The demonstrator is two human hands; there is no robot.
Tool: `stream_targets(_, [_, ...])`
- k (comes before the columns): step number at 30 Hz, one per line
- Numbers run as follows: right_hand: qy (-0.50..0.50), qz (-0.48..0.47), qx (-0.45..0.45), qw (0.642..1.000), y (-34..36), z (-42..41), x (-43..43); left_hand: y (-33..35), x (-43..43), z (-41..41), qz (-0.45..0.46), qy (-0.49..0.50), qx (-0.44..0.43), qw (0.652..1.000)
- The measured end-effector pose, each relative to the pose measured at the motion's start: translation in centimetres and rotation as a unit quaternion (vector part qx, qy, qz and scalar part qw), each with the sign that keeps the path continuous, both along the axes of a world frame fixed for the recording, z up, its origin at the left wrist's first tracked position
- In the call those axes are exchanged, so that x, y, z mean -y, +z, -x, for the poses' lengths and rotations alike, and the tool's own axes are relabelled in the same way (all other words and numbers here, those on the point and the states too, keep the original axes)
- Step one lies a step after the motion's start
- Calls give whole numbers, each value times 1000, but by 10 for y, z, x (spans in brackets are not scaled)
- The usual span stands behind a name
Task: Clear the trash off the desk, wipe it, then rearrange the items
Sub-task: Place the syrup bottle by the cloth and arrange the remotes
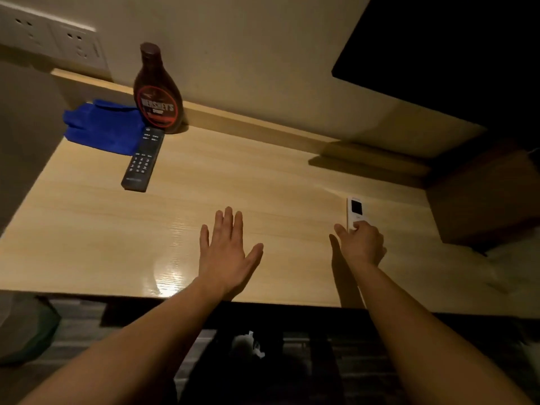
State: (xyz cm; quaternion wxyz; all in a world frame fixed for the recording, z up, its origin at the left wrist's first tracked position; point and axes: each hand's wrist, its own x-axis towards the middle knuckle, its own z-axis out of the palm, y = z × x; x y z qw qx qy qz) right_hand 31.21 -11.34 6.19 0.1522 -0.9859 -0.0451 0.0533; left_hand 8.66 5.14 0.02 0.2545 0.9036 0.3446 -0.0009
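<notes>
On the light wooden desk [263, 185], a brown syrup bottle [156, 92] stands upright at the back left. A blue cloth [102, 127] lies folded to its left, and a black remote [143, 159] lies in front of the bottle. At the right, a small white remote [355, 210] lies flat. My right hand [362, 244] has its fingers closed over the white remote's near end. My left hand [228, 249] hovers flat over the desk's middle, fingers spread, holding nothing.
Wall sockets [55, 39] sit at the back left. A dark screen [453, 54] hangs at the upper right, above a brown cabinet [482, 200]. Below the desk's front edge is a dark bin holding white crumpled trash [248, 343].
</notes>
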Motion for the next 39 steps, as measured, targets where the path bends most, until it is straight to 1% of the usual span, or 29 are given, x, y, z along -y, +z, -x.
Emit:
stream_targets(3, [-11,36,-2,999,-1,-21,21,-15,14,-11,-21,-8,-46,999])
stream_targets(5, [-28,42,-36,998,-6,-37,29,-24,16,-12,-55,-17,-81,995])
stream_targets(7, [-45,32,-80,995,-14,-53,33,-27,16,-13,-72,-20,-93,993])
stream_targets(11, [-89,-56,-151,983,-20,-70,30,-25,16,-14,-75,-22,-98,992])
stream_targets(14, [-121,-99,-164,974,-21,-80,25,-24,16,-14,-73,-21,-100,992])
stream_targets(19, [-146,-158,-199,956,-20,-86,18,-25,16,-15,-76,-20,-104,991])
stream_targets(26, [-194,-244,-254,916,-18,-85,11,-27,15,-15,-80,-23,-105,991])
stream_targets(31, [-202,-274,-278,898,-11,-68,4,-23,13,-15,-64,-34,-122,990])
stream_targets(35, [-203,-307,-321,873,-6,-41,-14,-17,8,-12,-16,-50,-119,991])
stream_targets(39, [-167,-310,-347,869,0,-9,-47,3,-11,-11,23,-87,-127,988])
